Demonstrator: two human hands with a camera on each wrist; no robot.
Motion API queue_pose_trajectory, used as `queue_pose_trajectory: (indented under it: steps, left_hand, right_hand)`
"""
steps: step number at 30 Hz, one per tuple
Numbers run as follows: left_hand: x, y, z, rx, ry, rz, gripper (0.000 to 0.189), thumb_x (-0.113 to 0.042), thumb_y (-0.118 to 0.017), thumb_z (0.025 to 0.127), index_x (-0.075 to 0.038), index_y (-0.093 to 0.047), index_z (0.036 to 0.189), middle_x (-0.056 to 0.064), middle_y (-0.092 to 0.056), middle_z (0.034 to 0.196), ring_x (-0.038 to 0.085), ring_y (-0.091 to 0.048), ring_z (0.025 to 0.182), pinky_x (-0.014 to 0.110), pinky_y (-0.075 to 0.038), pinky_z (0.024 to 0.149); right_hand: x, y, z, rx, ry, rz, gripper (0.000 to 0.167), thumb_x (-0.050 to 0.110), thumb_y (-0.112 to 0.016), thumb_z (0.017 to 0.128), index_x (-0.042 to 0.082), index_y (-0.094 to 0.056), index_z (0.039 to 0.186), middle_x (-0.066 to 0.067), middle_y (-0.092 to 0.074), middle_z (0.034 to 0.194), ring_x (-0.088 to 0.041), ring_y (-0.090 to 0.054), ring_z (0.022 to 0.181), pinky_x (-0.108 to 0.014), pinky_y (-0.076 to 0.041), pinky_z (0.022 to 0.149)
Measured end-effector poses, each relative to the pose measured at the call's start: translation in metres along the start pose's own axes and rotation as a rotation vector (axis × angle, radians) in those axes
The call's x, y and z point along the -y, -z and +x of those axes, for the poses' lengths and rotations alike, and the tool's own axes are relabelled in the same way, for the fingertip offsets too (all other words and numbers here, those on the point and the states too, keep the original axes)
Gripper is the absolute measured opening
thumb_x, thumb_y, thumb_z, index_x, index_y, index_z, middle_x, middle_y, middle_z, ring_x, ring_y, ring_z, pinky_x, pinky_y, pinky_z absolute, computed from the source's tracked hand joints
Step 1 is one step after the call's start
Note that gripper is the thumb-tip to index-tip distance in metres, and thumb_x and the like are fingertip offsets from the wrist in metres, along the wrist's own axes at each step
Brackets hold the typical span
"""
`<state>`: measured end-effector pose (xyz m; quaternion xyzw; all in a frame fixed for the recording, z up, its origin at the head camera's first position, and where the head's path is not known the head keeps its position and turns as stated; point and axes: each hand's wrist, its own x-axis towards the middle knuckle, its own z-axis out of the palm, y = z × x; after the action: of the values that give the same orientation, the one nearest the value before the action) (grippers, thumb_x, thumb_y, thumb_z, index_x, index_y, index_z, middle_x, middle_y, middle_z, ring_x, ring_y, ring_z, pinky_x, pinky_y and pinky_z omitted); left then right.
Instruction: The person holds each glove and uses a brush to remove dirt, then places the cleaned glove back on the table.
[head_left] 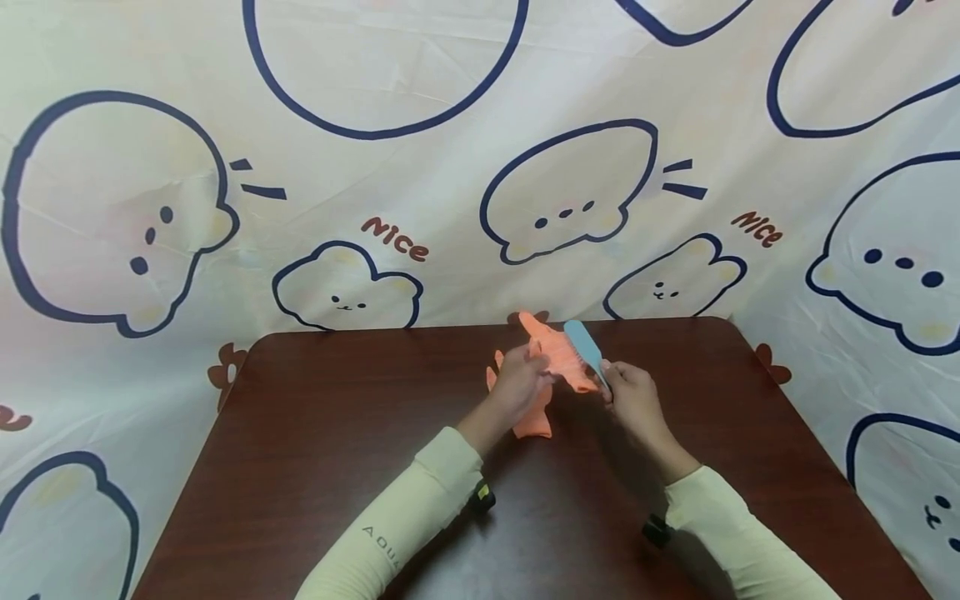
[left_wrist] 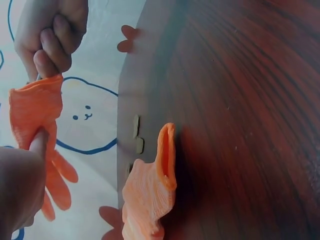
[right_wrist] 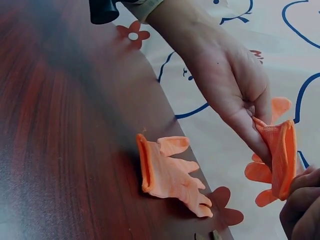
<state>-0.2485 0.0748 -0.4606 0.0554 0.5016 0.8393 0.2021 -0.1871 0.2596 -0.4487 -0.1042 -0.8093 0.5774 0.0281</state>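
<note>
My left hand (head_left: pixel 517 383) pinches an orange knitted glove (head_left: pixel 558 357) near its cuff, its thumb pressed on the fabric in the left wrist view. The glove is raised over the far part of the table, its fingers pointing away. My right hand (head_left: pixel 633 396) grips the handle of a light blue brush (head_left: pixel 583 343), whose bristle side faces the glove. In the right wrist view the right hand (right_wrist: pixel 302 205) is close to the open cuff, and the brush is mostly hidden behind the glove. A second orange glove (right_wrist: pixel 170 175) lies on the table beneath, its cuff toward me.
The dark brown wooden table (head_left: pixel 337 467) has rounded far corners. Behind it and at both sides hangs a pale cloth (head_left: pixel 450 200) printed with cartoon outlines. A small black device (head_left: pixel 482 497) is on the left wrist, another (head_left: pixel 657 531) on the right.
</note>
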Motion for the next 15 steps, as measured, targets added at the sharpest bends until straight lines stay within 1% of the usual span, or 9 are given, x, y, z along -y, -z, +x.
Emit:
queue_pose_trajectory:
  steps: [1,3,5,7,10,11,12,14,15]
  left_hand:
    - [0.001,-0.001,0.000,-0.004,-0.004,0.000,0.053,0.005,-0.041,0.102,0.011,-0.028,0.153,0.010,-0.039,0.112,0.027,-0.041,0.128,0.056,-0.035,0.120]
    - [0.001,-0.002,-0.001,-0.010,-0.005,-0.004,0.056,0.004,-0.040,0.103,0.010,-0.023,0.156,0.012,-0.040,0.128,0.025,-0.040,0.127,0.055,-0.033,0.120]
    - [0.000,-0.003,-0.002,-0.011,-0.010,-0.004,0.059,0.004,-0.041,0.104,0.008,-0.020,0.158,0.012,-0.036,0.142,0.024,-0.040,0.127,0.055,-0.032,0.121]
    - [-0.001,-0.004,-0.002,0.003,-0.018,-0.014,0.058,0.004,-0.041,0.104,0.009,-0.022,0.158,0.014,-0.035,0.141,0.026,-0.039,0.124,0.054,-0.031,0.122]
    - [-0.004,-0.005,-0.003,0.032,-0.025,-0.028,0.059,-0.001,-0.044,0.105,0.008,-0.020,0.158,0.015,-0.033,0.151,0.028,-0.036,0.140,0.056,-0.027,0.123]
    - [-0.005,-0.006,-0.003,0.042,-0.026,-0.030,0.057,-0.003,-0.045,0.106,0.011,-0.022,0.156,0.016,-0.033,0.154,0.029,-0.034,0.144,0.056,-0.027,0.123]
    - [-0.007,-0.007,-0.003,0.051,-0.025,-0.033,0.056,-0.006,-0.046,0.106,0.010,-0.024,0.155,0.017,-0.033,0.157,0.031,-0.033,0.148,0.056,-0.027,0.124]
    - [-0.009,-0.009,-0.002,0.054,-0.017,-0.022,0.058,-0.009,-0.049,0.107,0.009,-0.025,0.156,0.015,-0.025,0.167,0.032,-0.025,0.155,0.058,-0.026,0.123]
    - [-0.009,-0.010,-0.002,0.056,-0.015,-0.013,0.058,-0.010,-0.049,0.107,0.008,-0.025,0.156,0.015,-0.023,0.169,0.033,-0.023,0.156,0.059,-0.025,0.123]
  right_hand:
    - [0.000,0.001,0.001,-0.011,-0.007,0.009,0.051,0.044,-0.043,0.109,-0.004,-0.061,0.102,0.002,-0.050,0.067,-0.010,-0.043,0.053,-0.027,-0.037,0.044]
    - [0.000,0.002,0.002,-0.037,-0.019,0.024,0.051,0.043,-0.041,0.110,-0.004,-0.059,0.103,0.003,-0.050,0.067,-0.008,-0.043,0.053,-0.025,-0.036,0.044]
    - [0.000,0.004,0.003,-0.061,-0.029,0.041,0.049,0.041,-0.039,0.111,-0.003,-0.057,0.103,0.005,-0.049,0.067,-0.007,-0.042,0.053,-0.024,-0.036,0.044]
    - [0.001,0.005,0.001,-0.060,-0.020,0.063,0.046,0.039,-0.038,0.111,-0.003,-0.055,0.103,0.004,-0.047,0.067,-0.006,-0.041,0.053,-0.024,-0.035,0.044]
    - [0.005,0.003,-0.006,-0.009,0.018,0.068,0.047,0.041,-0.041,0.110,-0.002,-0.054,0.099,0.002,-0.047,0.066,-0.007,-0.041,0.052,-0.025,-0.035,0.043]
    - [0.007,0.001,-0.009,0.020,0.035,0.071,0.047,0.042,-0.042,0.110,-0.002,-0.054,0.098,0.001,-0.047,0.066,-0.008,-0.041,0.051,-0.026,-0.035,0.043]
    - [0.010,-0.001,-0.012,0.047,0.054,0.072,0.048,0.043,-0.043,0.109,-0.002,-0.054,0.097,0.000,-0.047,0.066,-0.009,-0.041,0.051,-0.026,-0.035,0.043]
    - [0.014,-0.004,-0.015,0.079,0.079,0.062,0.050,0.046,-0.045,0.108,-0.001,-0.054,0.095,0.000,-0.047,0.066,-0.010,-0.040,0.050,-0.027,-0.035,0.042]
    - [0.015,-0.006,-0.016,0.084,0.092,0.048,0.050,0.046,-0.045,0.108,-0.001,-0.055,0.095,0.000,-0.047,0.066,-0.010,-0.040,0.050,-0.027,-0.035,0.042]
